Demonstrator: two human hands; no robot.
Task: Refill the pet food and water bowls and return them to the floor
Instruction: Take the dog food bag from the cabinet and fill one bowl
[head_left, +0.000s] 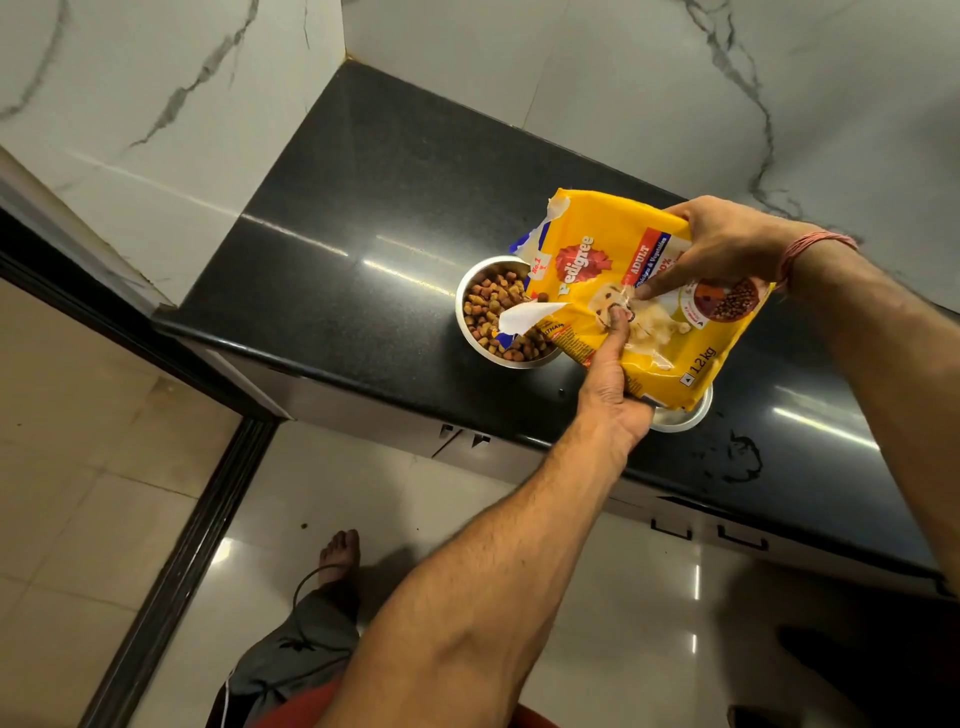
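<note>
Both hands tip the yellow plastic dog-food bag (639, 291) so its torn mouth hangs over the round steel bowl of brown kibble (498, 312): the left hand (613, 384) grips it from beneath, thumb on top, while the right hand (722, 249) clamps its upper edge. A second steel bowl (680, 415) sits half hidden under the bag. Both bowls stand near the front lip of the black granite counter (363, 208), which has open room to the left.
</note>
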